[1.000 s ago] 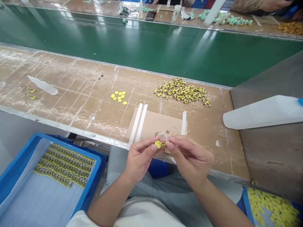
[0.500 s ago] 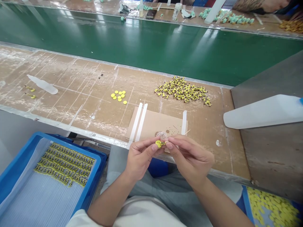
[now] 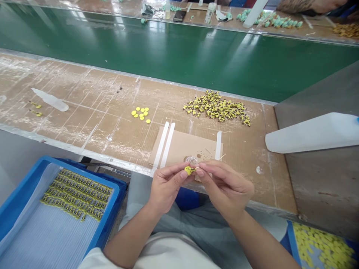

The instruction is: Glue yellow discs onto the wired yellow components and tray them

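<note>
My left hand (image 3: 168,185) pinches a yellow disc (image 3: 188,170) between thumb and fingers, over the bench's front edge. From the right, my right hand (image 3: 228,185) has its thumb and fingertips closed on a small dark and yellow piece (image 3: 193,170) that meets the disc. Just behind the fingertips stands a small clear dish (image 3: 191,160) on a taped cardboard sheet (image 3: 193,142). Several yellow discs (image 3: 141,114) lie loose at the left, and a pile of small yellow and dark pieces (image 3: 217,106) sits farther back at the right.
A blue tray (image 3: 119,194) at lower left holds rows of yellow and dark pieces. A white bottle-like object (image 3: 311,132) juts in beside the right-hand panel (image 3: 322,168). A blue bin (image 3: 292,239) of yellow discs is below right. Beyond the green belt (image 3: 168,52), a person's arm (image 3: 308,5) shows.
</note>
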Demonstrator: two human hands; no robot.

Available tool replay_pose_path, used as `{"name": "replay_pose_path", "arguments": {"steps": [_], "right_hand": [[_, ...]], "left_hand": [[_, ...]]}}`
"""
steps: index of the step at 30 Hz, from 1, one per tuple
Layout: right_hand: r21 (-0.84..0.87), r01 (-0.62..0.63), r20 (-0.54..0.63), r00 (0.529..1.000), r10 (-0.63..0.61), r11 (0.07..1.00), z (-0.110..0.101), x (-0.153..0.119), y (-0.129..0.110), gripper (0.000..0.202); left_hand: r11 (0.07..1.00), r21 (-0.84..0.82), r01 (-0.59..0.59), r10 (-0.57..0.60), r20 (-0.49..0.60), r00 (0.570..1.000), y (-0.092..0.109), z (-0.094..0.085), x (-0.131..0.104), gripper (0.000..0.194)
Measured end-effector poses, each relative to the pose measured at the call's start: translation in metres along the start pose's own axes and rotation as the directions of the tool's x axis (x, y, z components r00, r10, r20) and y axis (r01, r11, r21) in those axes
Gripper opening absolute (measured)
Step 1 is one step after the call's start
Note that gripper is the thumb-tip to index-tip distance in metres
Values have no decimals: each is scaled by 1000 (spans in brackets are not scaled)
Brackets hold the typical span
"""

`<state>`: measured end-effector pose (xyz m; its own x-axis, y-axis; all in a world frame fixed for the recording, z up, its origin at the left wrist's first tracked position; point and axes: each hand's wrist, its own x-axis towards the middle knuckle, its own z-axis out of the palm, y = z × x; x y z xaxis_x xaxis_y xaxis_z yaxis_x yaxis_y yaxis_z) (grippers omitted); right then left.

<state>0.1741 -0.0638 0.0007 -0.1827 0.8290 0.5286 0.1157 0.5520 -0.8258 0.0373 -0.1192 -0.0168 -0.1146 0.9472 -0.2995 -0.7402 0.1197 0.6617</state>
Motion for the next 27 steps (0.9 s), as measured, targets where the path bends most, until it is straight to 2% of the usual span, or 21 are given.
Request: {"name": "replay_pose_path", "arguments": {"steps": [10, 27], "right_hand": [[12, 27, 18, 999, -27, 1000, -1, 0, 1, 36], [52, 42, 40, 998, -44, 998, -2, 3, -2, 37]], "left_hand": [[999, -7, -39, 38, -17, 999, -1, 3, 1, 17], [999, -24, -49, 49, 13, 999, -4, 0, 0, 18]]}}
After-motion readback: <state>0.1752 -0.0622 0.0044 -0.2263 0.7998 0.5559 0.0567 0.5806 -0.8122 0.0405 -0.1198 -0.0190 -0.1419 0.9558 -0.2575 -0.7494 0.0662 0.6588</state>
